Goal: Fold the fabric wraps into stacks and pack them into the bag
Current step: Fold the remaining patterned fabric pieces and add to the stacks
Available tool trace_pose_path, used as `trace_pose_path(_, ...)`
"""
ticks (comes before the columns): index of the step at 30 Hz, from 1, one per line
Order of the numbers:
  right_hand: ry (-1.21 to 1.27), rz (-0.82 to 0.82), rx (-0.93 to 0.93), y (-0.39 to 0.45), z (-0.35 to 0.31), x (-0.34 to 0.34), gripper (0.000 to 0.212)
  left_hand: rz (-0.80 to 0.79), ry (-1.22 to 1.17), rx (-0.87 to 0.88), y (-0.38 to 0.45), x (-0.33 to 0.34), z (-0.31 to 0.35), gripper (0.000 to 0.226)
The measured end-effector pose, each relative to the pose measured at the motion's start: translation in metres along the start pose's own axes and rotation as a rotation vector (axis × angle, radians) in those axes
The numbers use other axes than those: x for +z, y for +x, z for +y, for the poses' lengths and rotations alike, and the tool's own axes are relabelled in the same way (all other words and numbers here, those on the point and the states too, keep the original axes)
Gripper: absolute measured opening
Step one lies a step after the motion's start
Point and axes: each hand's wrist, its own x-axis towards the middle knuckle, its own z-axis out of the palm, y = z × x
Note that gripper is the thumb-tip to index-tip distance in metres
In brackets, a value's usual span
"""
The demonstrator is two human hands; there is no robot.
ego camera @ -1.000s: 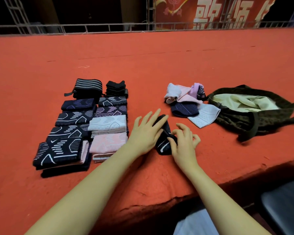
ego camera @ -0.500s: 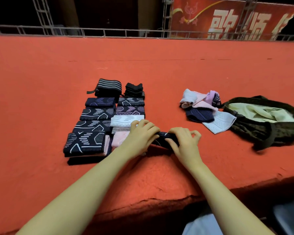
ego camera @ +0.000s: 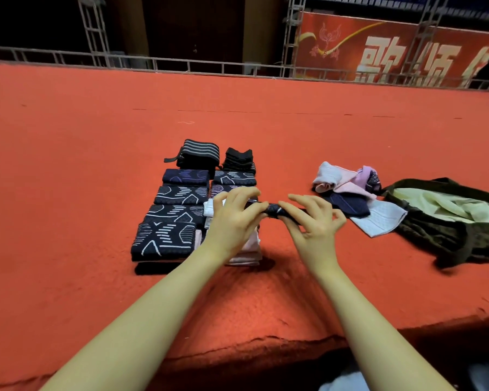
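From the head camera, the dark wrap (ego camera: pixel 275 210) held up between the two hands is mostly hidden: only a short navy band with pale marks shows between the fingers, and how far it is folded cannot be told. The left hand (ego camera: pixel 232 218) covers part of the white and pink folded stacks (ego camera: pixel 247 249) behind it. The picture is slightly blurred at the hands.

The red counter (ego camera: pixel 96 165) has wide bare room to the left and far side; its ragged front edge runs just below the forearms. A metal rail (ego camera: pixel 153 63) and a red banner (ego camera: pixel 393 49) stand beyond its far edge, the banner cut off at the right.

Each hand's grip is narrow, thumb and fingertips pinching an end of the dark wrap, just above the counter and between the stacks and the loose pile. The right hand (ego camera: pixel 312 221) holds its outer fingers spread. Folded dark patterned stacks (ego camera: pixel 164 241) lie in two rows on the left. Unfolded pink, white and navy wraps (ego camera: pixel 347 190) lie heaped to the right, touching the open olive bag (ego camera: pixel 435 235), whose pale lining shows.
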Motion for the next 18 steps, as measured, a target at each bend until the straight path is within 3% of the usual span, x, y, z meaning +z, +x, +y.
trace_pose_path(4, -0.024, -0.005, -0.018, 0.004, -0.006, 0.006, 0.019, 0.007, 0.082, 0.027, 0.001, -0.013, -0.006, 0.01)
trace_pose_path(13, 0.016, -0.183, -0.188, -0.008, -0.036, 0.054, 0.022, -0.127, 0.38, 0.042, -0.046, -0.052, -0.035, 0.003)
trace_pose_path(18, 0.107, -0.382, -0.137, -0.013, -0.03, 0.065, 0.029, -0.326, 0.289, -0.019, -0.055, -0.051, -0.044, 0.018)
